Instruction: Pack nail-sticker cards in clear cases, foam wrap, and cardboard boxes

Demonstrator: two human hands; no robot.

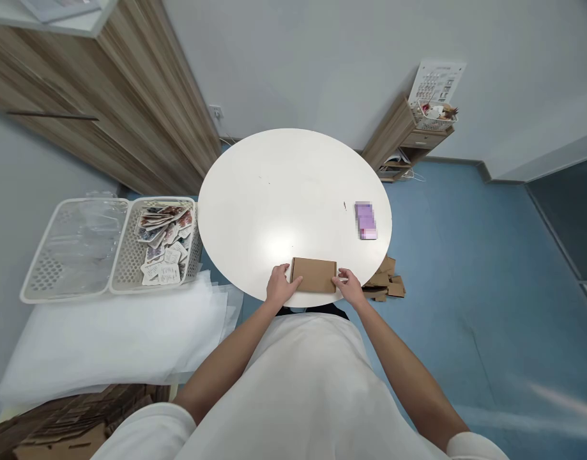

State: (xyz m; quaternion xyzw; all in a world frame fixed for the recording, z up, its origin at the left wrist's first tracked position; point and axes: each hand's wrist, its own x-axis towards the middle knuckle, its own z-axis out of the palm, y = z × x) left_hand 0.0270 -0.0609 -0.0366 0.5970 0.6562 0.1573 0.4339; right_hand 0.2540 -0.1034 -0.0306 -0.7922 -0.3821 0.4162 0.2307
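Note:
A flat brown cardboard box [314, 275], with its lid closed, lies near the front edge of the white oval table. At its left end is my left hand [280, 285], the thumb resting on the near left corner and the fingers curled along the side. My right hand [349, 285] grips the opposite end, its thumb and fingertips against the right edge. Farther right on the table lies a purple and pink item [366, 220], blurred so that its kind does not show. A tiny dark reddish object [345, 206] is beside it.
Left of the table [293, 172], a white plastic basket [123, 255] holds printed cards and clear plastic packets, above white translucent sheets [130, 332]. Folded cardboard [63, 421] is stacked at lower left. Cardboard pieces [386, 280] lie low beyond the table's right edge. A wooden cabinet [412, 137] stands at back right.

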